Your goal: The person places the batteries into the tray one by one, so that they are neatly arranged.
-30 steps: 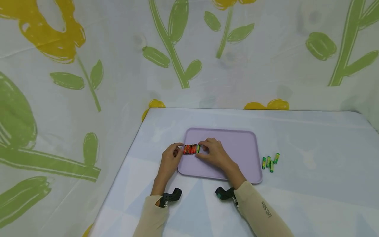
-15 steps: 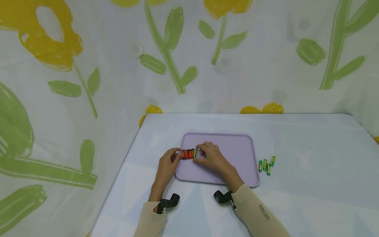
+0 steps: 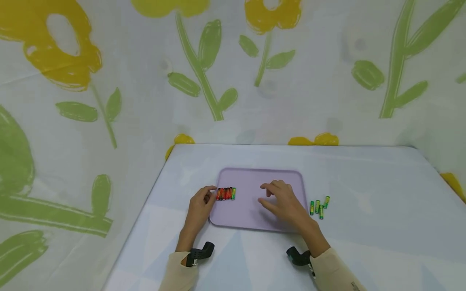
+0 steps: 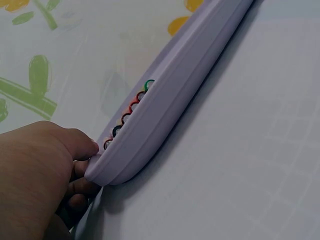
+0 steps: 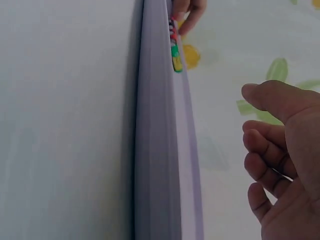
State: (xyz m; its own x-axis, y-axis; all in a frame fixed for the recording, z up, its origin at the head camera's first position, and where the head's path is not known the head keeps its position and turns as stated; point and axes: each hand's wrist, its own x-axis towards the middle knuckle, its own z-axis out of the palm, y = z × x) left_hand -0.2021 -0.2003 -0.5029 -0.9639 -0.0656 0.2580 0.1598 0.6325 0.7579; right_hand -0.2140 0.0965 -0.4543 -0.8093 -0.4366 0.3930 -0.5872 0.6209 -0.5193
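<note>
A light purple tray (image 3: 255, 214) lies on the table. Along its left side stands a row of several red-and-black batteries (image 3: 224, 194), with one green battery (image 3: 234, 193) at the row's right end. My left hand (image 3: 199, 208) pinches the tray's left rim, one fingertip over the edge and other fingers curled beneath, as the left wrist view shows. Over the right part of the tray, my right hand (image 3: 284, 202) hovers with thumb and fingers spread, holding nothing. In the right wrist view the green battery (image 5: 176, 59) shows just inside the rim, far from that hand (image 5: 285, 145).
Several loose green batteries (image 3: 317, 207) lie on the table just right of the tray. A pale patterned cloth covers the table (image 3: 364, 234). Behind and to the left hangs a curtain (image 3: 145, 101) printed with flowers and leaves.
My right hand has let go of the green battery and moved right across the tray. The green battery has closed up against the red row. My left hand keeps its place at the rim.
</note>
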